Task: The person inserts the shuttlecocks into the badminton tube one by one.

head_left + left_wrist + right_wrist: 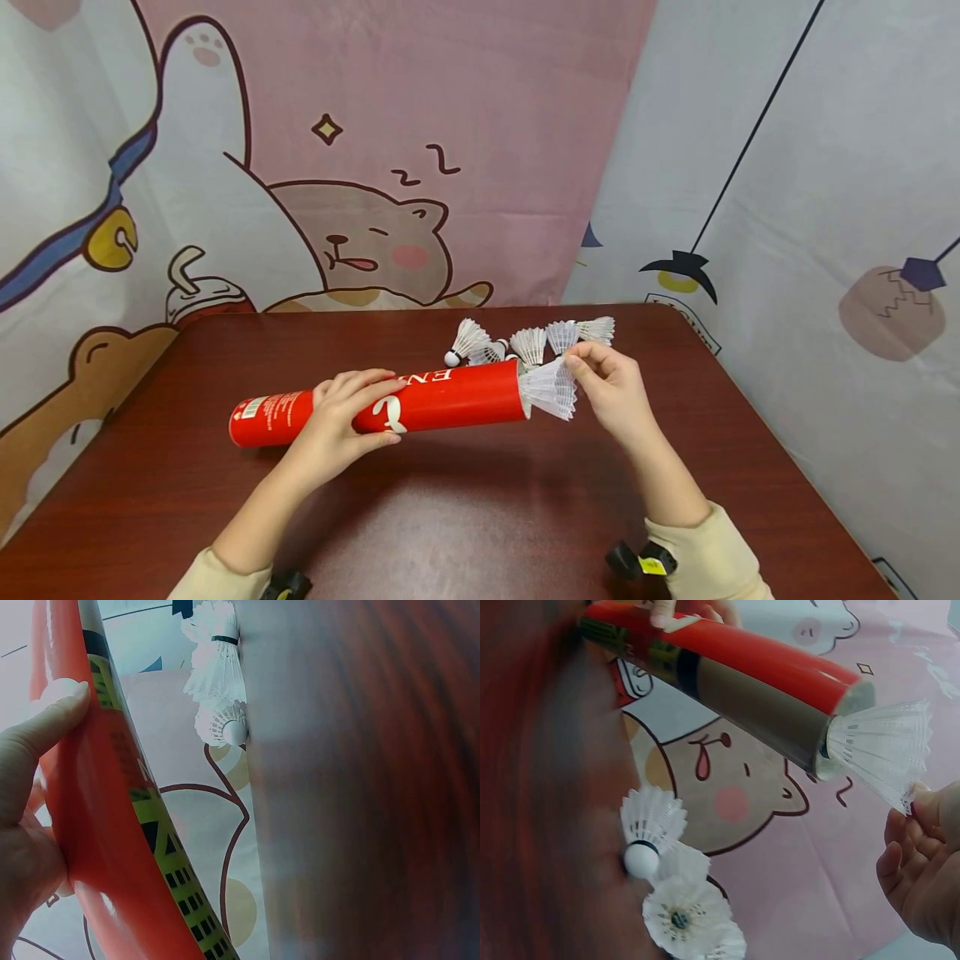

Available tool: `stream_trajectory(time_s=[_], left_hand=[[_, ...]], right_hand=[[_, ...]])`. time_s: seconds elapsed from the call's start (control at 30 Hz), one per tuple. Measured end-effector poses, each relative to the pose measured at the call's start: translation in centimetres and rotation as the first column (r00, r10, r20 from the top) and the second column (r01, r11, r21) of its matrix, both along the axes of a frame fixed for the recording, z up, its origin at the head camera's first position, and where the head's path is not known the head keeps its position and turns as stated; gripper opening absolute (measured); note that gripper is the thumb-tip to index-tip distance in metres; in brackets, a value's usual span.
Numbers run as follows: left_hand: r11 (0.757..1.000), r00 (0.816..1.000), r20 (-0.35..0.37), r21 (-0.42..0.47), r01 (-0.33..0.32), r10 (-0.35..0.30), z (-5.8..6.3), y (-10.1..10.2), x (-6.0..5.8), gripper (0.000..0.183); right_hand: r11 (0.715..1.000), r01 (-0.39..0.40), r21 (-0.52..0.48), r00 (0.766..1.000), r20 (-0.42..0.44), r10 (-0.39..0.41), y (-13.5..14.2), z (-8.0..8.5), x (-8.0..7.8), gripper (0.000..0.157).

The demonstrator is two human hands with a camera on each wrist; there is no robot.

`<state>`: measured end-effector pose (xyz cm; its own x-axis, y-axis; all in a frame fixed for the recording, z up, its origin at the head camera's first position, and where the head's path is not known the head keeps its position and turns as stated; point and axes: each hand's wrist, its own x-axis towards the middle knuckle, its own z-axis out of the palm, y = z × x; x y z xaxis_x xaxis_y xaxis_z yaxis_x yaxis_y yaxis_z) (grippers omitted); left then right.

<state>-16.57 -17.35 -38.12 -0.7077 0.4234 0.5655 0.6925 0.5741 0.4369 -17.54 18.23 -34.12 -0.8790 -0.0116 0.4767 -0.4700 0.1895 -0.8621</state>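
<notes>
My left hand grips a long red shuttlecock tube around its middle, holding it nearly level above the table with the mouth to the right. In the left wrist view the thumb lies along the tube. A white shuttlecock sits partly in the mouth, its cork end hidden inside and its skirt sticking out. My right hand pinches the skirt's edge between thumb and forefinger. The right wrist view shows this pinch at the rim of the shuttlecock.
Several loose white shuttlecocks lie behind the tube toward the back edge of the dark brown table. A printed cloth with cartoon animals hangs behind and beside the table.
</notes>
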Motion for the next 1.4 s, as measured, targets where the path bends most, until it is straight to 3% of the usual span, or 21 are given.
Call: stream_trajectory(time_s=[0.27, 0.47, 0.6, 0.93, 1.23, 1.4], left_hand=[[1.0, 1.0, 0.004, 0.002, 0.003, -0.003, 0.0, 0.0, 0.0, 0.073], [1.0, 1.0, 0.001, -0.004, 0.005, -0.005, 0.0, 0.0, 0.0, 0.072], [1.0, 1.0, -0.001, -0.003, 0.006, -0.006, 0.0, 0.0, 0.0, 0.072], [1.0, 1.0, -0.009, -0.006, 0.009, -0.009, -0.2, 0.0, 0.0, 0.072], [1.0, 1.0, -0.016, -0.014, 0.017, -0.018, -0.2, 0.2, 0.1, 0.073], [0.999, 1.0, -0.015, -0.021, 0.025, -0.025, -0.2, 0.3, 0.2, 0.073]], right_hand=[[0.999, -0.004, 0.04, 1.0, -0.004, 0.004, -1.6, -0.5, 0.4, 0.003], [0.981, 0.011, 0.194, 0.989, -0.149, 0.018, -2.7, 1.2, 1.9, 0.008], [0.976, 0.015, 0.219, 0.984, -0.174, 0.024, -2.9, 1.4, 2.2, 0.01], [0.982, 0.072, 0.173, 0.98, -0.194, -0.038, -2.9, -2.2, 0.4, 0.012], [0.983, 0.078, 0.167, 0.972, -0.233, -0.037, -4.2, -3.1, 0.7, 0.02], [0.976, 0.063, 0.208, 0.953, -0.303, 0.003, -5.3, -2.2, 1.5, 0.024]])
